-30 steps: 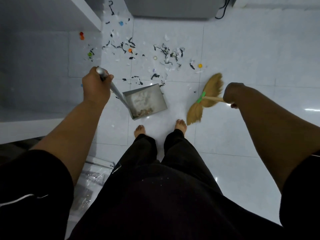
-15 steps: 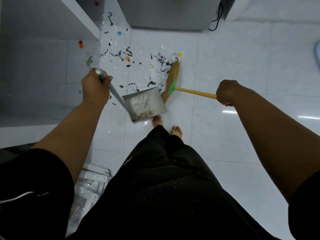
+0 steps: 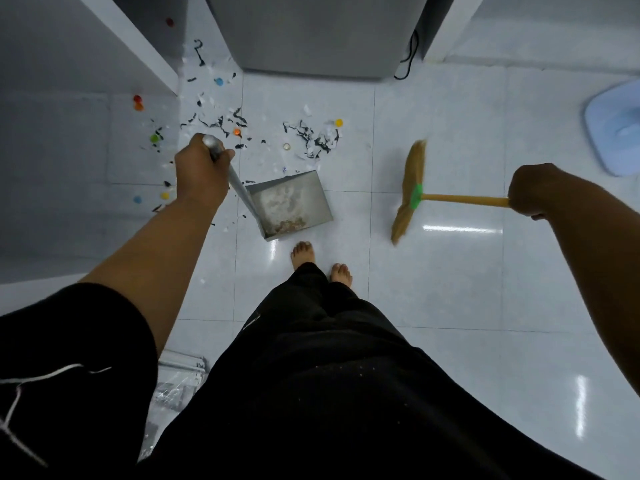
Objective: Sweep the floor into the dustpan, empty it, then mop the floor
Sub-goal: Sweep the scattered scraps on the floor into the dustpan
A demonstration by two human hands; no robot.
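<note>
Two hands: left hand (image 3: 199,174) is curled tight round the metal handle (image 3: 221,161) of the dustpan; right hand (image 3: 530,192) is fisted round the yellow stick of the broom.
Dustpan (image 3: 291,206): one, grey metal, just ahead of the bare feet (image 3: 303,252), open mouth facing the litter.
Broom (image 3: 412,188): one, straw head with a green band, blurred, to the right of the dustpan and apart from the litter.
Scraps (image 3: 311,140): black and white shreds, two loose patches beyond the dustpan; too many to count.
Bottle caps (image 3: 338,123): about ten in view, red, orange, yellow, green, blue and one pale; several lie under the white shelf (image 3: 138,39) at left.
Progress: by my reading, early in the sweeping. Only a little dust and crumbs sit against the dustpan's back wall; nearly all scraps and every cap are on the floor (image 3: 433,271).
Left to do: rest of sweeping, emptying, mopping.
Mop: one pale blue thing (image 3: 613,126) at the right edge, possibly a mop head; cannot tell.
Nearby: one grey appliance (image 3: 311,32), one black cord (image 3: 410,53).
</note>
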